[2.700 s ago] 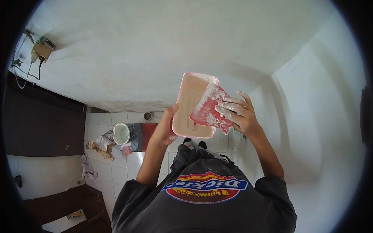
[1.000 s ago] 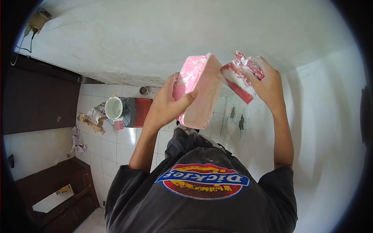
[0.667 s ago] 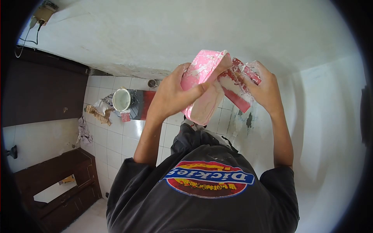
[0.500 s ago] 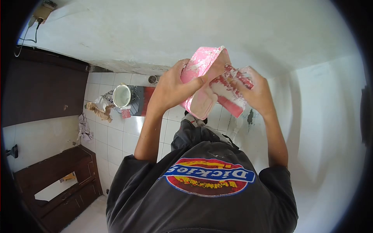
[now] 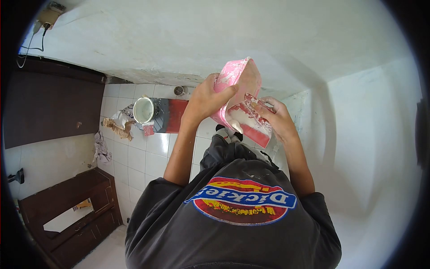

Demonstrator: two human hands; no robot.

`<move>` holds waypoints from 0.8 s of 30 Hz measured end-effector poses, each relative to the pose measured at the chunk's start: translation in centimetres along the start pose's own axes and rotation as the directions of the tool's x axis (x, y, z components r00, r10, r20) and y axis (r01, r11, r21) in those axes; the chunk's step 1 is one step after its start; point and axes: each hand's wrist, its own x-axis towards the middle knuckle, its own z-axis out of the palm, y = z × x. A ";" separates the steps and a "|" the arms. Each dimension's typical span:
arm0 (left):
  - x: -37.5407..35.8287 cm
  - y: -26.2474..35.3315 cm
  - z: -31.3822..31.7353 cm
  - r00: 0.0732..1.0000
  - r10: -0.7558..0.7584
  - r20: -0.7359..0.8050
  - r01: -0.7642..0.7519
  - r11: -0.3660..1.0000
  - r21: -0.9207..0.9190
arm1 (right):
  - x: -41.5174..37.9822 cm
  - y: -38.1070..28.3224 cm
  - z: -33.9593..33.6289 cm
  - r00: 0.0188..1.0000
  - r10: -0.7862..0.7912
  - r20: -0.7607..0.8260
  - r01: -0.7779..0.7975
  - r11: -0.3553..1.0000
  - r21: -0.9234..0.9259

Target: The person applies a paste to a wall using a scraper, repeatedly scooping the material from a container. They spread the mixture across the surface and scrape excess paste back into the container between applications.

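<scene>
My left hand [image 5: 209, 99] is closed around the side of a pink plastic tub [image 5: 227, 71], thumb over its rim. The tub is tilted, smeared with white putty outside and coated with it inside. A lump of putty [image 5: 236, 126] hangs at its lower edge. In my right hand [image 5: 278, 120] is a red putty spreader [image 5: 258, 134], its grip crusted with dried white and its blade partly covered in putty. The spreader overlaps the tub's open side in this view, with the blade angled down toward the floor.
A white bucket [image 5: 144, 110] stands on a dark and red bench [image 5: 177, 115], near crumpled paper [image 5: 118, 126] on the tiled floor [image 5: 134, 154]. A cup-like container [image 5: 179, 91] sits by the wall [image 5: 188, 40]. A brown cabinet [image 5: 71, 215] is at lower left, and a grey cloth [image 5: 102, 148] lies near it.
My right hand has moved left and down, bringing the spreader closer against the tub and turning its blade. The tub has shifted slightly and the putty at its lower edge has changed shape.
</scene>
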 end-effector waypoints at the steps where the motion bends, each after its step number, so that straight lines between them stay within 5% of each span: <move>1: 0.1 -0.8 0.3 0.999 0.016 -0.036 -0.017 0.999 -0.028 | -0.1 0.4 0.0 1.000 0.018 -0.004 -0.018 0.995 0.094; 5: 0.5 -5.1 1.0 0.999 0.001 -0.051 -0.017 0.953 -0.304 | -0.6 1.3 1.0 0.996 0.076 -0.056 -0.047 0.917 0.396; 8: -0.9 -4.9 0.7 0.999 0.045 -0.015 -0.045 0.795 -0.604 | -0.6 1.8 1.3 0.989 0.007 -0.149 0.050 0.926 0.375; 13: -1.5 -6.2 0.0 0.992 0.083 -0.094 -0.125 0.693 -0.710 | -1.0 1.7 2.2 0.957 -0.088 -0.277 0.178 0.930 0.321; 16: -1.4 -7.8 -1.2 0.993 0.032 -0.117 -0.117 0.521 -0.845 | -1.4 1.9 2.7 0.939 -0.103 -0.329 0.225 0.907 0.355; 21: -3.0 -8.5 -4.4 0.963 0.224 -0.151 -0.217 0.309 -0.926 | -1.8 1.9 4.0 0.883 -0.165 -0.440 0.343 0.866 0.364; 24: -4.4 -10.0 -7.2 0.947 0.300 -0.116 -0.202 0.273 -0.941 | -2.7 -1.3 5.7 0.849 -0.274 -0.451 0.504 0.673 0.541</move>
